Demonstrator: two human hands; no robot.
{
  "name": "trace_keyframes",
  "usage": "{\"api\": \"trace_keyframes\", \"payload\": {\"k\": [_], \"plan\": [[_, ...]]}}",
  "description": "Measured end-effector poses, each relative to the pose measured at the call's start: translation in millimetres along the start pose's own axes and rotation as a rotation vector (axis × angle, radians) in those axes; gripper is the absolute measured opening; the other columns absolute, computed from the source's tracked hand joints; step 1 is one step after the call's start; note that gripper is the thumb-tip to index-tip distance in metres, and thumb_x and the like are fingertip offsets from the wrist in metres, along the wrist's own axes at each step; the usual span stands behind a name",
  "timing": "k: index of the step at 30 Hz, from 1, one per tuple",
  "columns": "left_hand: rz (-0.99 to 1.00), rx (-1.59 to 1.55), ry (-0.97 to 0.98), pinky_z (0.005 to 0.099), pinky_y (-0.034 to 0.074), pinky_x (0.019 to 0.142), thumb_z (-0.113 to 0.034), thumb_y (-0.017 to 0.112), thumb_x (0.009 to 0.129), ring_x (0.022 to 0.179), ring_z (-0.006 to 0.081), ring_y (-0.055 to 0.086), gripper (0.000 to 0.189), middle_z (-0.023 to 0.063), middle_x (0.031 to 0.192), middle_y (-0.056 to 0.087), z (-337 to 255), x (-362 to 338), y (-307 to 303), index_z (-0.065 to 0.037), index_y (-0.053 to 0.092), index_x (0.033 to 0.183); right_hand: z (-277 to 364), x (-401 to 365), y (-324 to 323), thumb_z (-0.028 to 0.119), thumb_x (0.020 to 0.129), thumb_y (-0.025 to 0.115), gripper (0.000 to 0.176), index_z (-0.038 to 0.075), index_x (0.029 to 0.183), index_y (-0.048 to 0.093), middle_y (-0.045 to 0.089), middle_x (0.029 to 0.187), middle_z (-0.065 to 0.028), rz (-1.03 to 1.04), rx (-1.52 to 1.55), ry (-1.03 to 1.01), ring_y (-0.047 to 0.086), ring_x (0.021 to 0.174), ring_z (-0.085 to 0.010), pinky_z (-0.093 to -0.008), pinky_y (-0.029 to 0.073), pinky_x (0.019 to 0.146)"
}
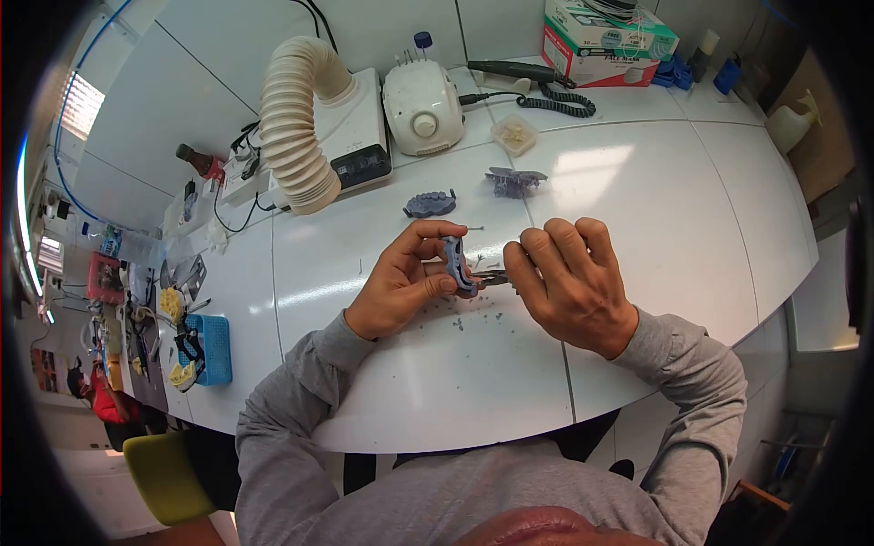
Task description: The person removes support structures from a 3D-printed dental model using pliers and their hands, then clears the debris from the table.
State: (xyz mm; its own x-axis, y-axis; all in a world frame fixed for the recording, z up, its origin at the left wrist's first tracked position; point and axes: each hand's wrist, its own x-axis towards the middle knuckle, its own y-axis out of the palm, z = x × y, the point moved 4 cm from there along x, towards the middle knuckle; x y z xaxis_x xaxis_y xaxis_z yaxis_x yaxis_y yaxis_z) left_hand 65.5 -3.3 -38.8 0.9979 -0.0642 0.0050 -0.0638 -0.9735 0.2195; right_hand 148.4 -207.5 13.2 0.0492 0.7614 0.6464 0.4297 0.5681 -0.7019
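Observation:
My left hand (pixel 410 276) is closed around a blue-grey dental model (pixel 458 264), held upright on edge above the white table. From the right, my right hand (pixel 574 287) grips a pair of pliers (pixel 492 277), whose metal jaws meet the model's lower right side. Its handles are mostly hidden in my fist. Small blue-grey scraps (pixel 460 322) lie scattered on the tabletop under and in front of my hands. Behind them rests another dental model (pixel 430 204), teeth facing up. A blue-grey piece with thin spiky supports (pixel 515 182) sits to its right.
A ribbed extraction hose (pixel 296 136) arches over the back left. Beside it stands a white control unit (pixel 422 109) with a corded handpiece (pixel 519 71). A small clear box (pixel 514 135), mask boxes (pixel 608 45) and a blue basket (pixel 215 349) are around. Someone in red (pixel 107 400) is far left.

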Motion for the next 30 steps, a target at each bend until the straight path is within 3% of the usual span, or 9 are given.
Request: {"api": "trace_keyframes", "payload": {"k": [4, 7, 17, 20, 22, 25, 26, 28, 30], "plan": [[0.0, -0.018, -0.005, 0.0449, 0.064, 0.1, -0.01, 0.074, 0.101, 0.109, 0.0267, 0.074, 0.062, 0.0118, 0.116, 0.064, -2.4, 0.3, 2.4, -0.004, 0.04, 0.152, 1.1, -2.6, 0.5, 0.014, 0.082, 0.079, 0.023, 0.004, 0.102, 0.072, 0.065, 0.098, -0.0059, 0.07, 0.017, 0.004, 0.061, 0.098, -0.0223, -0.0406, 0.043, 0.088], [-0.002, 0.006, -0.003, 0.0451, 0.064, 0.1, -0.01, 0.075, 0.1, 0.109, 0.0256, 0.074, 0.063, 0.0114, 0.116, 0.064, 0.9, 0.2, -0.8, -0.004, 0.041, 0.152, 1.8, -1.8, 1.9, 0.013, 0.085, 0.07, 0.012, 0.007, 0.095, 0.07, 0.061, 0.09, -0.0038, 0.01, -0.041, -0.021, 0.058, 0.095, -0.0203, -0.0387, 0.045, 0.084], [-0.053, -0.083, -0.032, 0.0419, 0.066, 0.098, -0.002, 0.08, 0.094, 0.11, 0.0218, 0.073, 0.063, 0.0107, 0.117, 0.063, 3.4, -0.6, -2.4, -0.006, 0.04, 0.143, 7.9, -1.3, 1.3, 0.015, 0.086, 0.07, 0.014, 0.006, 0.098, 0.071, 0.06, 0.094, -0.0032, -0.043, -0.095, -0.001, 0.057, 0.095, -0.0195, -0.0391, 0.043, 0.083], [-0.049, 0.036, 0.056, 0.0418, 0.064, 0.1, 0.003, 0.079, 0.094, 0.115, 0.0246, 0.072, 0.06, 0.0118, 0.119, 0.062, 8.5, -2.6, -6.6, -0.008, 0.04, 0.138, -5.7, 4.4, -5.8, 0.009, 0.079, 0.073, 0.022, 0.004, 0.1, 0.068, 0.059, 0.096, -0.007, 0.043, 0.11, 0.07, 0.059, 0.095, -0.0227, -0.0376, 0.044, 0.081], [-0.103, -0.032, 0.098, 0.043, 0.061, 0.105, 0.007, 0.077, 0.094, 0.116, 0.0273, 0.071, 0.058, 0.0126, 0.119, 0.062, 5.1, -4.8, -1.9, -0.009, 0.04, 0.135, -27.0, -0.7, -3.3, 0.0, 0.072, 0.071, 0.037, 0.001, 0.108, 0.061, 0.059, 0.096, -0.0132, 0.344, 0.56, 0.429, 0.061, 0.094, -0.0293, -0.0401, 0.046, 0.08], [-0.173, 0.045, 0.218, 0.0449, 0.059, 0.108, 0.008, 0.075, 0.095, 0.116, 0.0292, 0.07, 0.057, 0.0125, 0.119, 0.062, 1.4, -8.3, 5.9, -0.008, 0.04, 0.137, -42.6, -18.5, 5.6, -0.003, 0.069, 0.065, 0.048, 0.001, 0.116, 0.054, 0.058, 0.096, -0.0177, 0.312, 0.834, 0.673, 0.06, 0.093, -0.0346, -0.0439, 0.049, 0.081], [-0.167, 0.051, 0.213, 0.0449, 0.059, 0.108, 0.008, 0.075, 0.095, 0.116, 0.0292, 0.07, 0.057, 0.0125, 0.119, 0.062, 1.7, -7.9, 6.5, -0.008, 0.04, 0.137, -47.2, -18.8, 6.1, -0.005, 0.071, 0.061, 0.05, -0.001, 0.12, 0.05, 0.057, 0.099, -0.0196, 0.298, 0.814, 0.66, 0.059, 0.093, -0.036, -0.0483, 0.049, 0.083], [-0.289, 0.298, 0.391, 0.0404, 0.056, 0.106, 0.009, 0.073, 0.096, 0.114, 0.0247, 0.07, 0.06, 0.012, 0.118, 0.064, -6.5, -9.5, 0.9, -0.004, 0.041, 0.146, -55.2, -23.2, 14.7, -0.005, 0.071, 0.061, 0.05, -0.001, 0.119, 0.05, 0.056, 0.1, -0.0204, 0.184, 0.774, 0.639, 0.059, 0.093, -0.0367, -0.048, 0.049, 0.084], [-0.305, 0.473, 0.403, 0.0377, 0.055, 0.104, 0.008, 0.073, 0.097, 0.113, 0.0223, 0.069, 0.062, 0.0122, 0.118, 0.065, -17.0, -8.8, -4.5, -0.002, 0.042, 0.15, -59.3, -25.2, 17.6, -0.006, 0.071, 0.06, 0.05, -0.002, 0.119, 0.049, 0.055, 0.103, -0.0218, 0.038, 0.721, 0.594, 0.058, 0.094, -0.0382, -0.0467, 0.048, 0.085]]}}
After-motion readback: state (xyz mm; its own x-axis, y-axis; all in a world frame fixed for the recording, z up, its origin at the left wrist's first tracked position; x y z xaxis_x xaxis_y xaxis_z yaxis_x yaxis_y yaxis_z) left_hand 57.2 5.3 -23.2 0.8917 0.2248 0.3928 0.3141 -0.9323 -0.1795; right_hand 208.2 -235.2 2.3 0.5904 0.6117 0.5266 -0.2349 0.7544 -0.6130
